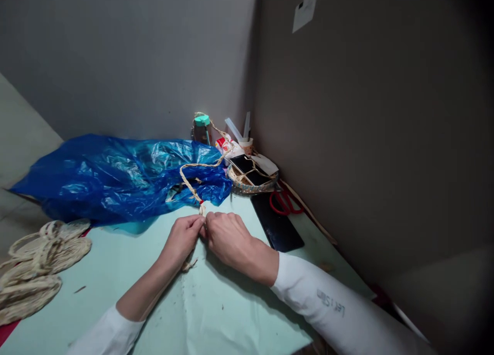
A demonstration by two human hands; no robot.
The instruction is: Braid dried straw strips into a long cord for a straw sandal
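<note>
A pale braided cord (187,180) runs from the water bottle (202,131) at the back, over the blue plastic bag (116,175), down to my hands. Just above my fingers a small red tie (201,202) marks the cord. My left hand (186,236) is closed, thumb and fingertips pinching the cord's near end. Right beside it my right hand (227,236) is also closed on the cord, its fingertips mostly hidden behind the back of the hand. Loose strand ends (188,265) poke out below, between the wrists.
Folded braids (42,262) lie at the left edge. To the right are a black phone (278,224), red-handled scissors (284,202) and a small basket (252,188) with another phone on it. A cup (246,146) stands near the wall corner. Pale green paper (216,314) covers the table.
</note>
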